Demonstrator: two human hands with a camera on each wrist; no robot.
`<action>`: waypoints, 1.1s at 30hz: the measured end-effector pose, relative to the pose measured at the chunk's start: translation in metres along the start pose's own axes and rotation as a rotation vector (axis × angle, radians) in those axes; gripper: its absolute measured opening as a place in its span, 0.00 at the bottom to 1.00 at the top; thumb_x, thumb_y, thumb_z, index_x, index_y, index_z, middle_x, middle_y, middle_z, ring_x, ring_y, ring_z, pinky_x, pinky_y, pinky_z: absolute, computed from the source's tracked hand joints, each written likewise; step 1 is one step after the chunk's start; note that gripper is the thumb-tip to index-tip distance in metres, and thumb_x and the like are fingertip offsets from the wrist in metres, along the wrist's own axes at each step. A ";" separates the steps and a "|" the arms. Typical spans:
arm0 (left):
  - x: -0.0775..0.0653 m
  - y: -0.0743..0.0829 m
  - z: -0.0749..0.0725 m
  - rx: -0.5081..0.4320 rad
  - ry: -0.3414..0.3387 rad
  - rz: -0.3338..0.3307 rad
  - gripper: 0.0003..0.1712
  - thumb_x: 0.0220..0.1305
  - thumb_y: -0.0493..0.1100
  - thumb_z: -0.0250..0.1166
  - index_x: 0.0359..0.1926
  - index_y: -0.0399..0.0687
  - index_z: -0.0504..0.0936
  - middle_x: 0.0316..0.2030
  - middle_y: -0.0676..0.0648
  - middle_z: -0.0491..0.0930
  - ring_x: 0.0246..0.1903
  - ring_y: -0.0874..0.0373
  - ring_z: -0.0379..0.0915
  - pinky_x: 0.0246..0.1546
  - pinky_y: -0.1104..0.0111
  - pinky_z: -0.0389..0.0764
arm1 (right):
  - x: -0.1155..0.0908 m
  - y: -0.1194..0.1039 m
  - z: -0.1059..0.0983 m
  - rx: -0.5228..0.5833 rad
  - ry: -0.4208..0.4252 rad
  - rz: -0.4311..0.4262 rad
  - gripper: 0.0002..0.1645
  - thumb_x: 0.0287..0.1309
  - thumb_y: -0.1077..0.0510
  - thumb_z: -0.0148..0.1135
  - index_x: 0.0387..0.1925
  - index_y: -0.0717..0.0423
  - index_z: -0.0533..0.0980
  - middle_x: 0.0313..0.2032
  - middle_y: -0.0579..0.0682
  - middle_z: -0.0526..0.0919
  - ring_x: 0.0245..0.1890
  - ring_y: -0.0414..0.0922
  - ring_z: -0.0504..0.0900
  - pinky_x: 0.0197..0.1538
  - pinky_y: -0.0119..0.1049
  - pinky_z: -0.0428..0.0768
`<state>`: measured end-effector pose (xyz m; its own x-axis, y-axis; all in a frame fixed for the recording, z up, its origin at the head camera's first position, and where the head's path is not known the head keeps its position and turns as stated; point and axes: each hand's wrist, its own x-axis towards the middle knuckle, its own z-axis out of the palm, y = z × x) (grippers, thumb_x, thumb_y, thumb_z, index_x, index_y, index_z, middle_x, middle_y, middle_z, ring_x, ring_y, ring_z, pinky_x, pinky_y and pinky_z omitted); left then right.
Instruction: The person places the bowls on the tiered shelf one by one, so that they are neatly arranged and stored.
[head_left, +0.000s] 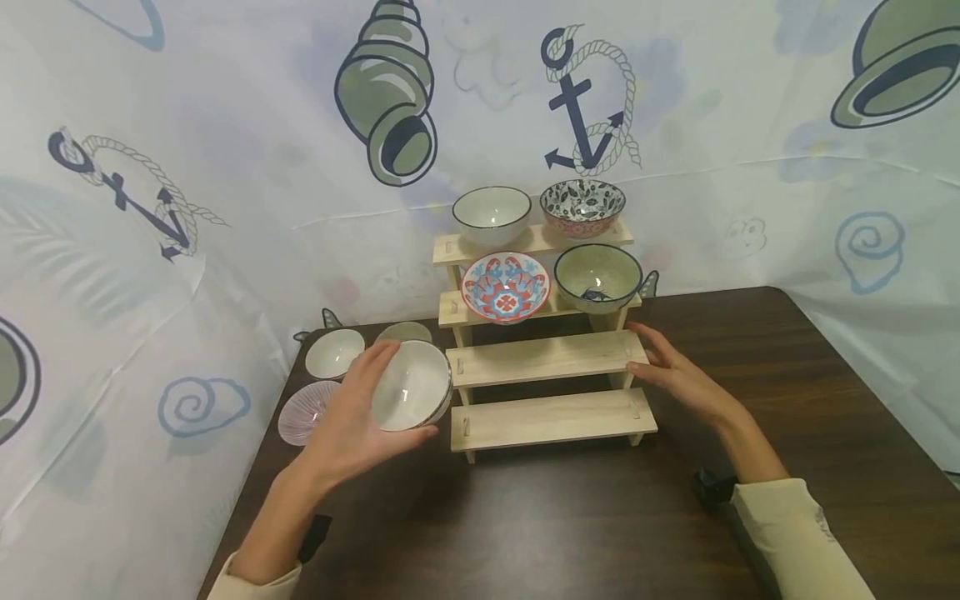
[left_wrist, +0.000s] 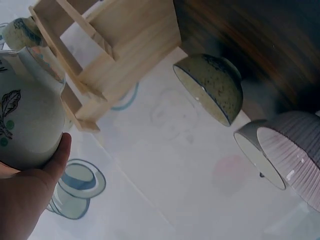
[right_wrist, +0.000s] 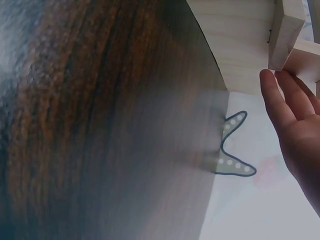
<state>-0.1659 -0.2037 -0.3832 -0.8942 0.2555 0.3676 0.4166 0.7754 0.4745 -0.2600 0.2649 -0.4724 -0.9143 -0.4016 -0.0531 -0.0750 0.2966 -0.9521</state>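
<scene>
While left hand pinches tilted white bowl | right hand, fingers extended, touches 4-tier wooden rack

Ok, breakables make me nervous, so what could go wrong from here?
The left hand holds the round white leaf-patterned bowl tilted; it might slip. In the head view, that bowl looks close to the pale wooden stand and could knock it. The right hand is at the stand's right side; a bump there might shift the shallow red-and-blue patterned bowl.
</scene>
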 end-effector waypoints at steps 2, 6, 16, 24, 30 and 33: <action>0.001 0.001 0.003 -0.007 -0.011 0.008 0.66 0.40 0.61 0.85 0.78 0.49 0.63 0.75 0.44 0.63 0.75 0.44 0.60 0.66 0.38 0.71 | 0.000 0.000 0.000 0.013 -0.002 0.001 0.48 0.77 0.44 0.54 0.83 0.41 0.38 0.78 0.63 0.59 0.75 0.63 0.63 0.74 0.70 0.60; 0.002 0.005 0.010 -0.016 -0.024 0.041 0.66 0.39 0.62 0.85 0.77 0.49 0.64 0.75 0.45 0.64 0.73 0.47 0.63 0.63 0.42 0.75 | 0.001 0.002 0.000 0.032 0.005 0.006 0.49 0.76 0.43 0.55 0.83 0.41 0.38 0.78 0.64 0.59 0.75 0.63 0.64 0.74 0.70 0.59; 0.006 0.015 0.023 -0.030 -0.055 0.111 0.66 0.37 0.63 0.85 0.76 0.46 0.65 0.74 0.45 0.64 0.73 0.48 0.62 0.66 0.45 0.74 | 0.000 0.005 0.000 0.043 0.013 0.014 0.49 0.76 0.44 0.55 0.83 0.42 0.38 0.78 0.65 0.58 0.75 0.63 0.64 0.75 0.68 0.60; 0.011 0.020 0.033 -0.007 -0.059 0.155 0.67 0.37 0.64 0.85 0.76 0.48 0.65 0.73 0.46 0.65 0.72 0.48 0.64 0.66 0.47 0.76 | 0.000 0.005 0.000 0.040 0.009 0.020 0.49 0.76 0.43 0.55 0.83 0.42 0.38 0.77 0.65 0.59 0.74 0.63 0.64 0.75 0.68 0.60; 0.016 0.024 0.037 0.008 -0.072 0.195 0.67 0.37 0.65 0.85 0.77 0.50 0.64 0.73 0.46 0.65 0.71 0.48 0.65 0.65 0.49 0.77 | 0.000 0.003 0.000 0.038 0.012 0.024 0.49 0.76 0.43 0.55 0.83 0.42 0.39 0.78 0.64 0.60 0.74 0.63 0.65 0.75 0.68 0.60; 0.018 0.026 0.039 0.002 -0.082 0.212 0.68 0.37 0.65 0.85 0.77 0.50 0.64 0.73 0.46 0.64 0.71 0.48 0.64 0.65 0.49 0.77 | 0.000 0.001 0.000 0.040 0.010 0.024 0.49 0.76 0.42 0.55 0.83 0.41 0.39 0.78 0.63 0.59 0.74 0.62 0.64 0.75 0.68 0.60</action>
<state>-0.1774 -0.1561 -0.3954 -0.7969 0.4587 0.3930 0.5964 0.7006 0.3917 -0.2601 0.2652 -0.4735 -0.9196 -0.3858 -0.0733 -0.0372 0.2715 -0.9617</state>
